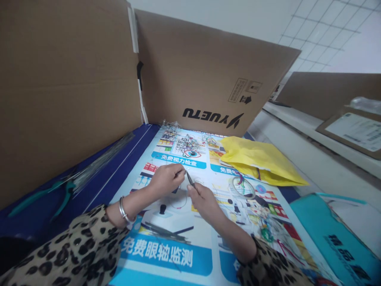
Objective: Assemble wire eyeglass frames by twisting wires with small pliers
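Note:
My left hand [165,179] is closed in a pinch on something thin that I cannot make out, over a printed poster [166,254] spread on the table. A silver bangle [124,210] sits on that wrist. My right hand [204,200] is closed on a small dark pointed tool [189,178], perhaps pliers, whose tip meets the left fingers. A thin wire loop with a red part [180,204] lies on the poster under the hands. Both sleeves are leopard print.
Teal-handled pliers [44,194] and a bundle of thin metal wires [101,161] lie at left. A yellow bag [262,159], a clear tape ring [243,186], a heap of wire pieces [187,145], a teal bag [333,238]; cardboard walls [65,91] behind.

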Available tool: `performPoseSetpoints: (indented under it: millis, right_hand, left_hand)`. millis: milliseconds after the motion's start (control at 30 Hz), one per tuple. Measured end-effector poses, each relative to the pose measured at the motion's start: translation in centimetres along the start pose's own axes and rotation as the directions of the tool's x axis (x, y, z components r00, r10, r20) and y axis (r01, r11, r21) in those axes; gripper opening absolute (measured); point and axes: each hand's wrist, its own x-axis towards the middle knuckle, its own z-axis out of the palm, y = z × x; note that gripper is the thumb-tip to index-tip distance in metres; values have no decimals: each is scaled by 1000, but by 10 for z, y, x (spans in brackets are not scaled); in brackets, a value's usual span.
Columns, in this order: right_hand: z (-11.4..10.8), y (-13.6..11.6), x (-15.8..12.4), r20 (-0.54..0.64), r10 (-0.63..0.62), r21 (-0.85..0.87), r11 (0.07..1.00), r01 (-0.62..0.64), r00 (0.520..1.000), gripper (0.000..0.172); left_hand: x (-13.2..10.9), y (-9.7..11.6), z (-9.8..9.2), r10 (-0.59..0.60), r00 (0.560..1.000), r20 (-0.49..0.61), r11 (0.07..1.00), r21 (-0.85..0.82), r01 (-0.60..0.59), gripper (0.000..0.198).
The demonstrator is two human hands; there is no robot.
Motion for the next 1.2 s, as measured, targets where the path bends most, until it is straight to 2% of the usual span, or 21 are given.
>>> performPoseSetpoints:
  millis: [200, 333, 533, 767, 900, 1033, 1200]
  right_hand:
    - [-4, -5, 1, 20, -6, -71, 997, 8, 1000, 32]
    - [-9, -7, 1, 46, -42, -160, 986, 48, 998, 31]
    - [-12, -5, 2, 72, -74, -202, 976, 87, 995, 34]
    - [-17, 0, 5, 127, -117, -245, 958, 145, 985, 33]
    - [-20, 0, 6, 172, -96, -279, 950, 142, 980, 32]
    - [-23, -1, 7, 196, -88, -304, 941, 146, 977, 32]
    - [-25, 0, 7, 215, -104, -269, 949, 161, 971, 33]
  left_hand:
    - [0, -1, -1, 10, 1000, 17, 1000, 12, -10, 17]
    - [2, -4, -7, 71, 994, 88, 994, 82, -78, 18]
    - [7, -5, -20, 153, 974, 168, 962, 198, -186, 20]
    - [8, -6, -25, 190, 959, 212, 938, 248, -241, 19]
    - [8, -6, -28, 206, 944, 258, 930, 248, -270, 22]
    - [10, -7, -29, 190, 938, 290, 943, 213, -257, 23]
    - [13, -10, -28, 142, 947, 287, 982, 79, -171, 22]
